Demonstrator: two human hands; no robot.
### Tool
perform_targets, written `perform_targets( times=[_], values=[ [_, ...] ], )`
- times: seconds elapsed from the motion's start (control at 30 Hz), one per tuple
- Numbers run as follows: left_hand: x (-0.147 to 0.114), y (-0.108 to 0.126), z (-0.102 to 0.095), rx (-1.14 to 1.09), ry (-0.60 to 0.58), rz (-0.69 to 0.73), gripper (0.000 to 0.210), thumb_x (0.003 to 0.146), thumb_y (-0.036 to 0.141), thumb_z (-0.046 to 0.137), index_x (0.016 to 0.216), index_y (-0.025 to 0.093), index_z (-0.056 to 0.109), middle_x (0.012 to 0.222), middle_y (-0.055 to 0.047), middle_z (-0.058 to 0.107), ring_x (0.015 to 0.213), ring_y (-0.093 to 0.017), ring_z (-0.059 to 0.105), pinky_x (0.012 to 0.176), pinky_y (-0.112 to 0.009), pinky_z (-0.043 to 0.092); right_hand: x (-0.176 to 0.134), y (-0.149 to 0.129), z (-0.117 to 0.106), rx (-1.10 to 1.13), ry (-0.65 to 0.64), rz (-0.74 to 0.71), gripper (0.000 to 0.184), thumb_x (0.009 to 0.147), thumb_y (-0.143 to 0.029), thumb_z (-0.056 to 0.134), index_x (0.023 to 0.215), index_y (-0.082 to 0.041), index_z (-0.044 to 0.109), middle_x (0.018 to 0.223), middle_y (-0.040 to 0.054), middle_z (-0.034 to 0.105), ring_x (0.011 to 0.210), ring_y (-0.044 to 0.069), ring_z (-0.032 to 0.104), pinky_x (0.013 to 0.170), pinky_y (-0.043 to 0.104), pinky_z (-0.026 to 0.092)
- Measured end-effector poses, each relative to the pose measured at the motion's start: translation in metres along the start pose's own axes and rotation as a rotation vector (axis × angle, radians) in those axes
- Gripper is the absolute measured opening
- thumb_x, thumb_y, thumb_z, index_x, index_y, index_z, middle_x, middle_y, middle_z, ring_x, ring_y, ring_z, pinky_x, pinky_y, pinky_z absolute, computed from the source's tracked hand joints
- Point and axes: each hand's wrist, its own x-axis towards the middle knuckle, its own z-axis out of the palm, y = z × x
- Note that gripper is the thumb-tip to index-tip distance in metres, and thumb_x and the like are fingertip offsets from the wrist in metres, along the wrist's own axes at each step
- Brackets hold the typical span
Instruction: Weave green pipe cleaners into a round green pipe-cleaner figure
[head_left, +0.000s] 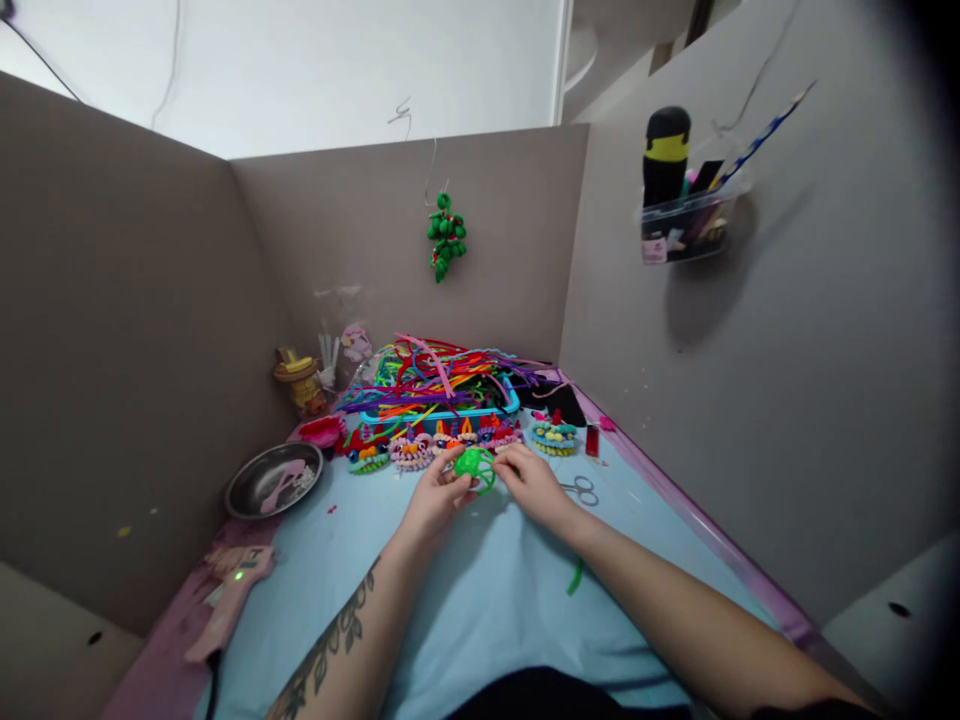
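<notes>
Over the middle of the table my left hand [436,492] holds a bright green pipe-cleaner piece [471,460], a round coiled part with open loops on its right side. My right hand [534,480] has its fingers pinched at those loops; the exact spot of the pinch is partly hidden by the fingers. Behind both hands stands a row of finished-looking coiled pipe-cleaner figures, among them a pink and white one [411,450] and a blue and yellow one [553,436]. Scissors [582,490] lie just right of my right hand, and a short green strip [575,577] lies below its wrist.
At the back, a blue basket [420,417] overflows with multicoloured pipe cleaners [442,375]. On the left are a metal bowl [241,495] and a pink glue gun [232,605] with a lit green light. Grey partitions [420,230] enclose the table; a clear holder [686,228] hangs right.
</notes>
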Motion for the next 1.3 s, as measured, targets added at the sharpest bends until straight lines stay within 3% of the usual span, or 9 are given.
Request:
perform_targets(
  times=[0.47, 0.73, 0.93, 1.3],
  values=[
    [-0.001, 0.000, 0.001, -0.012, 0.006, 0.013, 0.064, 0.051, 0.018, 0.080, 0.110, 0.017, 0.056, 0.072, -0.003, 0.065, 0.069, -0.015, 0.062, 0.067, -0.027, 0.046, 0.001, 0.005, 0.007, 0.067, -0.023, 0.116, 0.019, 0.078, -0.023, 0.047, 0.061, -0.018, 0.054, 0.064, -0.0011, 0.052, 0.063, 0.013, 0.049, 0.059, 0.024, 0.038],
    [0.002, -0.001, -0.001, -0.002, 0.003, 0.015, 0.065, 0.051, 0.018, 0.080, 0.111, 0.016, 0.055, 0.072, -0.004, 0.066, 0.069, -0.015, 0.062, 0.066, -0.026, 0.046, -0.001, -0.004, 0.007, 0.056, -0.008, 0.096, 0.008, 0.073, -0.019, 0.052, 0.068, -0.018, 0.059, 0.069, 0.0001, 0.056, 0.067, 0.014, 0.052, 0.060, 0.024, 0.039],
    [0.000, 0.001, 0.001, 0.006, -0.012, 0.005, 0.066, 0.053, 0.021, 0.080, 0.114, 0.016, 0.055, 0.079, -0.006, 0.068, 0.075, -0.018, 0.064, 0.066, -0.027, 0.047, -0.001, -0.003, 0.006, 0.091, 0.028, 0.100, 0.012, 0.073, -0.018, 0.051, 0.064, -0.018, 0.058, 0.063, -0.0005, 0.055, 0.063, 0.014, 0.050, 0.057, 0.023, 0.039],
    [-0.001, 0.000, 0.003, -0.013, -0.017, -0.010, 0.059, 0.055, 0.015, 0.077, 0.110, 0.014, 0.055, 0.076, -0.005, 0.068, 0.069, -0.016, 0.064, 0.066, -0.027, 0.047, -0.001, -0.008, 0.003, 0.143, 0.026, 0.100, 0.012, 0.074, -0.021, 0.056, 0.066, -0.018, 0.064, 0.072, 0.0021, 0.057, 0.070, 0.015, 0.053, 0.064, 0.027, 0.041]
  ],
)
